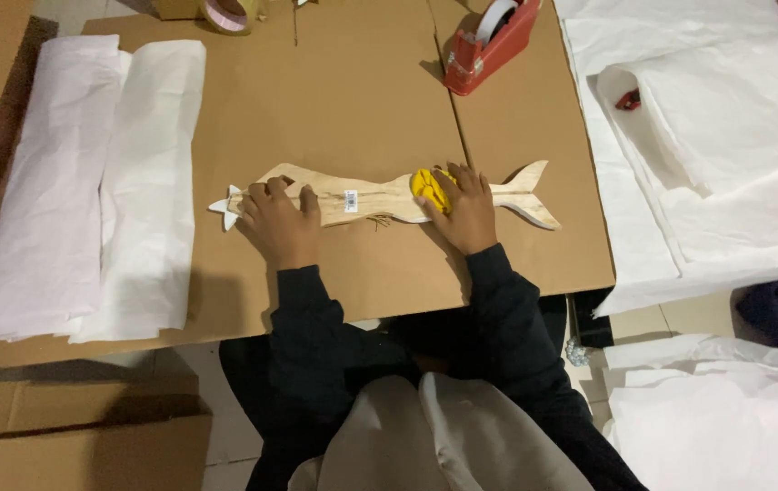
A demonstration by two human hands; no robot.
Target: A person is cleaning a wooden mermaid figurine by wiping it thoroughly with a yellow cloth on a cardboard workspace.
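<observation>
A long wooden fish-shaped carving (366, 198) lies flat on the brown cardboard surface (334, 100), its forked tail pointing right and a small white star at its left end. My left hand (278, 218) presses down on the carving's left part, fingers spread over the wood. My right hand (462, 207) rests on the carving nearer the tail and grips a crumpled yellow cloth (427, 186) against the wood. A small white sticker sits on the carving between my hands.
Folded white paper sheets (89, 191) lie at the left of the cardboard. A red tape dispenser (491, 45) stands at the back, a tape roll (227, 15) at the top edge. More white paper (716, 136) piles up at the right. A cardboard box (71, 436) sits lower left.
</observation>
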